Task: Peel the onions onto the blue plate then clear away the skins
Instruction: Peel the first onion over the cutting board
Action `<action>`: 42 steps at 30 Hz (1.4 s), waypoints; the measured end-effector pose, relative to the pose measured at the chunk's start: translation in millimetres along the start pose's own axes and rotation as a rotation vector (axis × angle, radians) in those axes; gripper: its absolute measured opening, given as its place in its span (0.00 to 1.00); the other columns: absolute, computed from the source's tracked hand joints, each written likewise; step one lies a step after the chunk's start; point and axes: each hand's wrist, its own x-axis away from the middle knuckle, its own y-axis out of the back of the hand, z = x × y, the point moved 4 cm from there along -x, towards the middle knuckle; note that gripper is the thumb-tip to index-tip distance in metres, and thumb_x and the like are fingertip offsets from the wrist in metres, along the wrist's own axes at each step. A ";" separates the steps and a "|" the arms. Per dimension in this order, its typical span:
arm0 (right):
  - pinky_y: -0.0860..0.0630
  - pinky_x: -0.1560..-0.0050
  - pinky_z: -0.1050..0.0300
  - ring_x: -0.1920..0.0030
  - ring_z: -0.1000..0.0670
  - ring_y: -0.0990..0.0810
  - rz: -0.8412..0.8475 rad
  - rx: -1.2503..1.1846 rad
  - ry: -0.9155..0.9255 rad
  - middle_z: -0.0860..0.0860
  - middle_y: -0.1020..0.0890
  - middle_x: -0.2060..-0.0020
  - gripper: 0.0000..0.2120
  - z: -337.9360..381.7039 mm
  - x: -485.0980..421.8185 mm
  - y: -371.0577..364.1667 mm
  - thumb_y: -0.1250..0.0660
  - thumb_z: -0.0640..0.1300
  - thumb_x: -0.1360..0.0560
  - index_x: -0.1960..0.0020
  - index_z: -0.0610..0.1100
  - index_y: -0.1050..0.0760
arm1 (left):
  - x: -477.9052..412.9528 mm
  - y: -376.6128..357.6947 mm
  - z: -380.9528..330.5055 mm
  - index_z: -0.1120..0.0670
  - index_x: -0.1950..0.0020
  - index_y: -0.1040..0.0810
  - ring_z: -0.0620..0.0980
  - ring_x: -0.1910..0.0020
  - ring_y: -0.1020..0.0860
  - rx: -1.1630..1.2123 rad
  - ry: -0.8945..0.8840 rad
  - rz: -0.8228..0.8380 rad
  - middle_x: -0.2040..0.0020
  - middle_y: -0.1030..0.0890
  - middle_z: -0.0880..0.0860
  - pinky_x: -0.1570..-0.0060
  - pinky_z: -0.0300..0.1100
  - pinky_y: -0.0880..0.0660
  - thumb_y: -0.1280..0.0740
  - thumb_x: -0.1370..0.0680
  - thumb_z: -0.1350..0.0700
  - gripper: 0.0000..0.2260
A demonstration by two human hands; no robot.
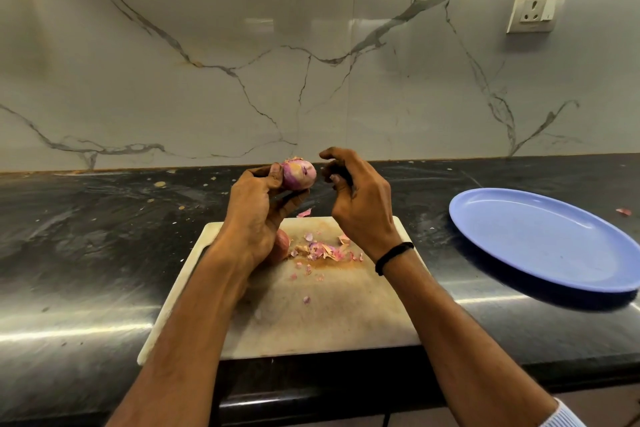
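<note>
Peeling looks to be midway on one onion (299,175). The left grip (256,211) is clamped on it, thumb on the near side and fingers curled beneath, holding it raised above the far edge of the cutting board (329,315). Its purple flesh shows in patches, with papery scraps clinging at the top. The right grip (360,204) hovers just to the right of the onion, not touching it, with its fingers curled inward. Whether it pinches a flake of skin cannot be told, since the fingers shadow the gap.

Below both grips a heap of skins (322,250) lies on the board. A second onion (283,244) rests there too, half hidden behind the left wrist and apparently unpeeled. The blue plate (540,243) sits on the tabletop (104,218), well off to the right of the right grip, with no onion on it yet.

The onion is probably firm and light, and slick wherever bare flesh shows, so the cradling hold underneath seems sound. The remaining skin is thin and brittle and will likely tear into bits. It is best caught by a fingertip pinch at the loose edge near the top and drawn downward. The scattered flakes are featherlight and will want sweeping together rather than picking up singly.
</note>
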 end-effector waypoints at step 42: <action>0.19 0.46 0.57 0.50 0.52 0.18 -0.011 -0.002 -0.076 0.46 0.15 0.49 0.14 -6.9 -1.2 4.2 0.35 0.29 0.24 0.41 0.39 0.20 | 4.3 0.1 -1.9 0.59 0.37 0.21 0.57 0.44 0.17 0.076 0.020 0.027 0.42 0.17 0.60 0.52 0.46 0.17 0.42 0.17 0.61 0.13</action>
